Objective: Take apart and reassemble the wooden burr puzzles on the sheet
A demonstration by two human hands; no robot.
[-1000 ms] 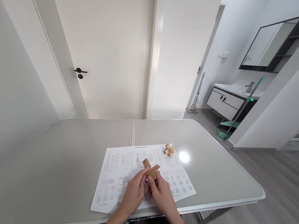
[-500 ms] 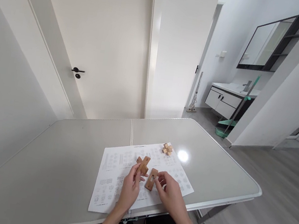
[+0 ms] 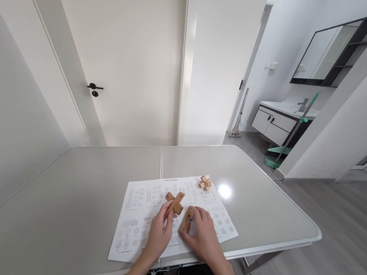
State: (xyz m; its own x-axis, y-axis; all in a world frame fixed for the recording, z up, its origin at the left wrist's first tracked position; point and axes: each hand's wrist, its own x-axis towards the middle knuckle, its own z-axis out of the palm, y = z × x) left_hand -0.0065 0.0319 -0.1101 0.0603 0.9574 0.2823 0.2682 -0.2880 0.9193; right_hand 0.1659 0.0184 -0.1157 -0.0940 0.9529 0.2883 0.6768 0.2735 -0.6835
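Note:
Two crossed wooden puzzle pieces point(image 3: 176, 203) are pinched in my left hand point(image 3: 160, 230), held over a printed sheet point(image 3: 131, 222). My right hand point(image 3: 203, 236) has its thumb and fingers around a slotted wooden puzzle piece point(image 3: 186, 222), gripping it at both ends; part of it is hidden behind the hand. This piece is at the sheet, just right of the crossed pair and apart from it. A small assembled wooden burr puzzle point(image 3: 205, 183) rests at the sheet's far right corner.
The sheet lies on a grey folding table point(image 3: 71, 203) with a seam across it and a pale rim. Beyond stands a white door point(image 3: 140, 56). Back right are a washbasin cabinet point(image 3: 272, 123), a mop point(image 3: 238, 123) and a green dustpan point(image 3: 273, 163).
My right hand has closed around the slotted piece, which has tipped from lying flat. The crossed pieces in my left hand have turned slightly, showing more of the crosspiece.

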